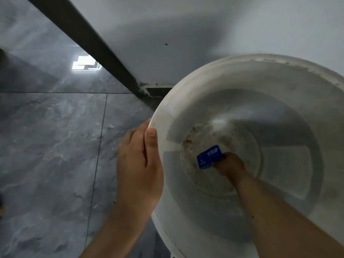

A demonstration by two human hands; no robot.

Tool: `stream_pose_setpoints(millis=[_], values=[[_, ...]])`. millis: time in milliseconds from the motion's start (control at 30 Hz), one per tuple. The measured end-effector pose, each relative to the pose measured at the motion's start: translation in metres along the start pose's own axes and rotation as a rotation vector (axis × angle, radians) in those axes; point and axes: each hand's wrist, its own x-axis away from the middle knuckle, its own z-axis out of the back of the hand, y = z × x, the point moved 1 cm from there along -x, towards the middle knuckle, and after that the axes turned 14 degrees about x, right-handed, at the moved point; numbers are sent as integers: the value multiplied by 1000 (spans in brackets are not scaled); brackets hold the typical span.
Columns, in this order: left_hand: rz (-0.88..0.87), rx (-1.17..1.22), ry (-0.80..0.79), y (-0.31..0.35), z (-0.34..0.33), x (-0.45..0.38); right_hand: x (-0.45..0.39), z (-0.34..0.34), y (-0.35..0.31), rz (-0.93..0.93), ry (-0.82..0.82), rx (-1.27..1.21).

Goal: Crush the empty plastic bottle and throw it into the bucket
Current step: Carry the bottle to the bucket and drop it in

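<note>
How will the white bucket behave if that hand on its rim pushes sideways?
The bucket is probably light: only a blue box shows inside. It likely slides on the glossy tile floor. The left hand gripping the rim could tip it.

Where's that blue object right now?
In the head view, the blue object is deep inside the white bucket, near its stained bottom, held by the right hand; the left hand grips the bucket's left rim.

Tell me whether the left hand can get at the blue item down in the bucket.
Probably yes, once it lets go: the left hand grips the bucket rim, whose mouth is open. The right hand already holds the blue item.
</note>
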Motion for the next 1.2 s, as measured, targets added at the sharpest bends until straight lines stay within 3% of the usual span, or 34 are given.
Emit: stream_pose_setpoints(millis=[533,700,1000,1200], values=[[34,0,48,-5,0,2,-29,-18,16,-43,-155,186],[17,-13,29,0,-1,0,-15,0,19,-39,-24,167],[67,-37,-48,12,1,-1,69,44,10,-54,-20,126],[187,-128,-254,34,20,-6,157,91,3,-49,18,31]])
